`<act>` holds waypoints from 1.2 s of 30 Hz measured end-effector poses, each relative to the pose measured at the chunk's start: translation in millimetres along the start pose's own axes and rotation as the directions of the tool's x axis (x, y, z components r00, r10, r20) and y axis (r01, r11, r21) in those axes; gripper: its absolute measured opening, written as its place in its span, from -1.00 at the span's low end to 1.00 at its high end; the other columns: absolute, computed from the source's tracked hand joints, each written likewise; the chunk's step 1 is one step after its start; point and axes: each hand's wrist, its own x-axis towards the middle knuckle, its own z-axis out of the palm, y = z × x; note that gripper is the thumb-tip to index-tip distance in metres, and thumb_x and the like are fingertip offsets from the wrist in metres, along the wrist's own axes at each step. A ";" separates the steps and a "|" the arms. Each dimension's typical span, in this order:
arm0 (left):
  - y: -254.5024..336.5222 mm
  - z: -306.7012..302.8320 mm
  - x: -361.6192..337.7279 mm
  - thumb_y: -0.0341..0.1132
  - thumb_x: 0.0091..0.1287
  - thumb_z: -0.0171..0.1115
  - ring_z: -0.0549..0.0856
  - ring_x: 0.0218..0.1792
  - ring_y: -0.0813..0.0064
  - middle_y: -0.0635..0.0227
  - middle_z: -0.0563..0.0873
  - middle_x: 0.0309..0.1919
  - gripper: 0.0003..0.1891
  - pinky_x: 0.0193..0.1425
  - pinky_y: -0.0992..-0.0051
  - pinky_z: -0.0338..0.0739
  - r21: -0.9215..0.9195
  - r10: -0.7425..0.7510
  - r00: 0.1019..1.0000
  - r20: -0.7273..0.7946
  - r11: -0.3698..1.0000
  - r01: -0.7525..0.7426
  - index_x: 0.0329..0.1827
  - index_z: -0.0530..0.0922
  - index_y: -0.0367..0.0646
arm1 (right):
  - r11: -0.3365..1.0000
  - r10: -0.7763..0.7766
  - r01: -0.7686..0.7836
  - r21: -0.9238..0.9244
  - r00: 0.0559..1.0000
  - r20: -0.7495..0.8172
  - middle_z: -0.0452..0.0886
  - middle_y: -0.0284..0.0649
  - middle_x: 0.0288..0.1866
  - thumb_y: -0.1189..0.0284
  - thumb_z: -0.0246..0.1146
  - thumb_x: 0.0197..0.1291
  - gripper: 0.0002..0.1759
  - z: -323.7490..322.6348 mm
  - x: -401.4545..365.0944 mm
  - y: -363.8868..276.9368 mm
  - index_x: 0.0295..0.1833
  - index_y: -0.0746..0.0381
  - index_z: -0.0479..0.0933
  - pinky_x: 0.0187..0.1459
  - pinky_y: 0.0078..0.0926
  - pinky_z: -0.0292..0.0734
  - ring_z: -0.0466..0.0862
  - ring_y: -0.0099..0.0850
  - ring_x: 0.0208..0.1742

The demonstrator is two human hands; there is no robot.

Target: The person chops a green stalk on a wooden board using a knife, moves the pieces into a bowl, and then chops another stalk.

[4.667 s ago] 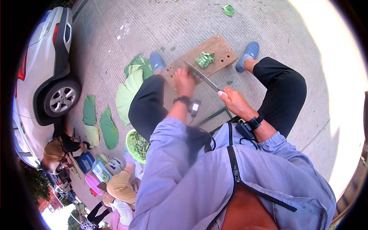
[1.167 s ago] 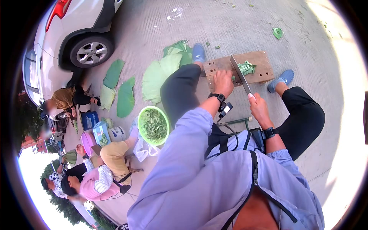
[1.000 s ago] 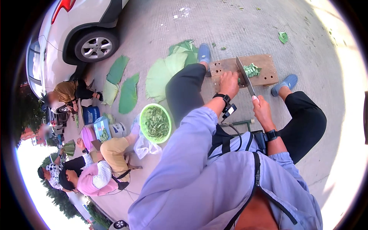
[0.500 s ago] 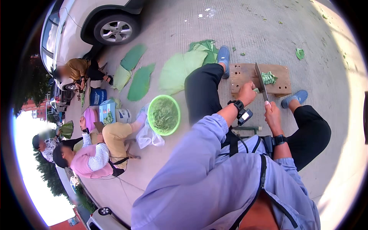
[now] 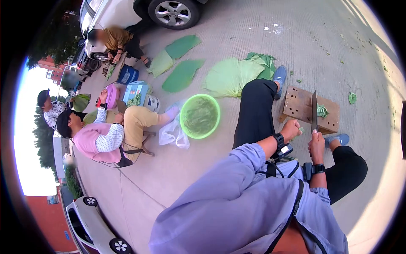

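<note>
My right hand (image 5: pixel 315 145) grips the handle of a cleaver (image 5: pixel 314 111), whose blade stands upright over a wooden chopping block (image 5: pixel 301 107) on the pavement. A small pile of cut green leaf pieces (image 5: pixel 322 111) lies on the block just right of the blade. My left hand (image 5: pixel 292 128) is closed around a bit of green leaf at the block's near edge, left of the blade. My legs in black trousers flank the block, with blue shoes (image 5: pixel 278 74) on either side.
A green basin (image 5: pixel 199 116) of chopped greens sits on the ground to the left. Large lotus leaves (image 5: pixel 230 76) lie spread beyond it. Three other people sit or crouch at the left with tubs and boxes. A white car (image 5: pixel 139 10) is parked at the top.
The camera has swung left, so the block now sits at the right. My left hand has drawn back from the pile to the block's near edge holding a leaf bit; the cleaver stays raised.
</note>
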 end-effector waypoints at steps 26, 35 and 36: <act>-7.8 -11.1 -3.6 -0.40 0.01 0.48 0.77 -0.18 0.06 0.09 0.77 -0.29 -0.77 -0.08 0.17 0.61 0.236 0.123 0.989 -0.078 0.966 -0.101 -0.27 0.62 -0.12 | 0.980 0.049 -0.052 0.191 0.999 0.021 0.40 -0.33 -0.59 -0.01 0.04 0.49 -0.57 3.4 0.6 7.7 -0.24 0.13 0.38 -0.73 -0.47 0.21 0.38 -0.49 -0.72; -4.6 -13.4 -9.0 -0.39 0.03 0.47 0.76 -0.18 0.04 0.08 0.77 -0.29 -0.77 -0.08 0.15 0.61 0.251 0.151 0.985 -0.083 0.960 -0.126 -0.28 0.61 -0.12 | 0.987 0.015 -0.017 0.159 1.000 0.008 0.41 -0.29 -0.59 -0.01 0.04 0.50 -0.56 4.4 0.8 9.7 -0.25 0.15 0.39 -0.72 -0.44 0.24 0.39 -0.46 -0.73; -3.7 -13.4 -9.4 -0.39 0.03 0.47 0.76 -0.17 0.04 0.07 0.77 -0.28 -0.77 -0.08 0.15 0.61 0.254 0.142 0.986 -0.084 0.960 -0.116 -0.28 0.61 -0.12 | 0.987 0.003 -0.002 0.161 1.000 -0.005 0.41 -0.27 -0.61 -0.01 0.04 0.50 -0.53 4.8 -0.2 8.2 -0.32 0.14 0.37 -0.70 -0.43 0.25 0.38 -0.45 -0.74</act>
